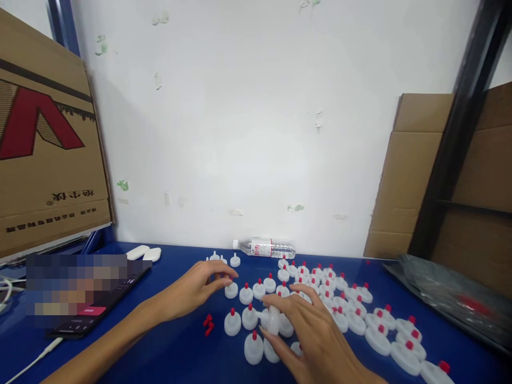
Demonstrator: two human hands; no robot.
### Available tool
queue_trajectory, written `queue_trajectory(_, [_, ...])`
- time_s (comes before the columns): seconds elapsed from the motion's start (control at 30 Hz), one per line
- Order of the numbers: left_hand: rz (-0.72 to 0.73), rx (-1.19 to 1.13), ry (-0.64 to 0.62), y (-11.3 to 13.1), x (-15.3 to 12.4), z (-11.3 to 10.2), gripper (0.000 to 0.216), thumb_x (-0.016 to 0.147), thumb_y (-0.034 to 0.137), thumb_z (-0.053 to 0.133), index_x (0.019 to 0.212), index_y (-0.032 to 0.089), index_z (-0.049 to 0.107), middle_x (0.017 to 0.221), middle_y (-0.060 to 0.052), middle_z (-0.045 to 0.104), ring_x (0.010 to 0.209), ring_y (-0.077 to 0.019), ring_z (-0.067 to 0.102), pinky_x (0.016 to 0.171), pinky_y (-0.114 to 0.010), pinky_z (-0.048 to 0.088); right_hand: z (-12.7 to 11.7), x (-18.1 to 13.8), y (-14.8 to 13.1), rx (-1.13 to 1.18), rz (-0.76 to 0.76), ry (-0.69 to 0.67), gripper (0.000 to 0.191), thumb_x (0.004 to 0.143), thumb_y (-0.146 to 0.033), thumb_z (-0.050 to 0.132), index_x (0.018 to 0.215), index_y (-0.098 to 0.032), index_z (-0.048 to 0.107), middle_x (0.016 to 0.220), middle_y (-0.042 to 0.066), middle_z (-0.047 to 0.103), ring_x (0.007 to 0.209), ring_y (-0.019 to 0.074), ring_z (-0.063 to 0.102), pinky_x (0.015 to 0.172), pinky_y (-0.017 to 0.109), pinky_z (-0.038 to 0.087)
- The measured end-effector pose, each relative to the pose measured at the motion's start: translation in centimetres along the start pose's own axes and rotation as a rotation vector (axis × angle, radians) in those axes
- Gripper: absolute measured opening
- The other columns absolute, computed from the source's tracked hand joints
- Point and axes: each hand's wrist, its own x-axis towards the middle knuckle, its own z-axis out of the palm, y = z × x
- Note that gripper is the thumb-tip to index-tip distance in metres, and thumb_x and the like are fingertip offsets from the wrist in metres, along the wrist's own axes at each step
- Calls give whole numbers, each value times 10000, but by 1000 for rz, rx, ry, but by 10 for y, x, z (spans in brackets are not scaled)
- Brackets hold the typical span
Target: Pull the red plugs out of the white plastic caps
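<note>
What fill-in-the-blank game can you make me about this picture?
1. The tabletop is coloured ____.
2. The clear drink bottle by the wall is lying on its ____.
3. The small loose caps on the tabletop are coloured ____.
4. The right hand holds a whitish piece whose thin nozzle points toward the picture's ____ side.

Missing words: blue; side; red; left.

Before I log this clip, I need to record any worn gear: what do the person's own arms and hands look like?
The left hand and right hand wear no gloves, and no rings show. The left forearm is slim, without sleeve, watch or bracelet in view. Less of the right forearm shows; it is bare too.
</note>
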Motion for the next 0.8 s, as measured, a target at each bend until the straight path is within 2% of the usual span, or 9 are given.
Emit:
queue_trajectory(0.1, [77,-115,89,13,-1,7,292,1024,372,494,1082,238,747,1020,-38,705,894,-185,624,762,-278,455,2,-2,2,14,-2,24,206,996,-240,570,1188,-173,535,943,43,751,771,178,715,982,428,460])
queue_trajectory(0.2, [45,-296,125,26,-5,19,220,971,374,602,985,224,762,954,-27,736,876,-185,644,781,-279,474,3,-2,3,22,-5,49,157,991,-267,595,1105,-181,530,979,52,749,829,188,723,981,426,454])
queue_trajectory(0.37, [6,-528,141,37,-11,37,207,899,399,708,934,215,797,896,-38,771,830,-192,663,730,-265,492,3,-1,3,8,-3,64,141,983,-267,605,1083,-180,555,919,36,727,789,183,702,951,428,459])
queue_trajectory(0.63, [-49,-539,140,38,-13,48,184,853,375,760,905,210,822,853,-44,786,797,-204,682,721,-268,499,1,-1,3,8,-29,70,149,987,-265,592,1098,-167,573,899,33,726,760,182,689,925,428,480])
queue_trajectory(0.7, [0,-452,121,39,-13,48,189,905,371,712,960,218,809,886,-37,786,814,-199,677,747,-272,495,1,0,3,12,-47,75,166,985,-256,594,1120,-162,574,903,34,734,757,179,691,914,419,492])
queue_trajectory(0.8, [174,-248,65,43,-15,46,264,1014,350,563,970,212,784,887,-42,760,848,-189,636,809,-284,465,2,1,1,0,-65,98,179,986,-237,589,1144,-153,572,884,36,742,736,175,693,876,396,517])
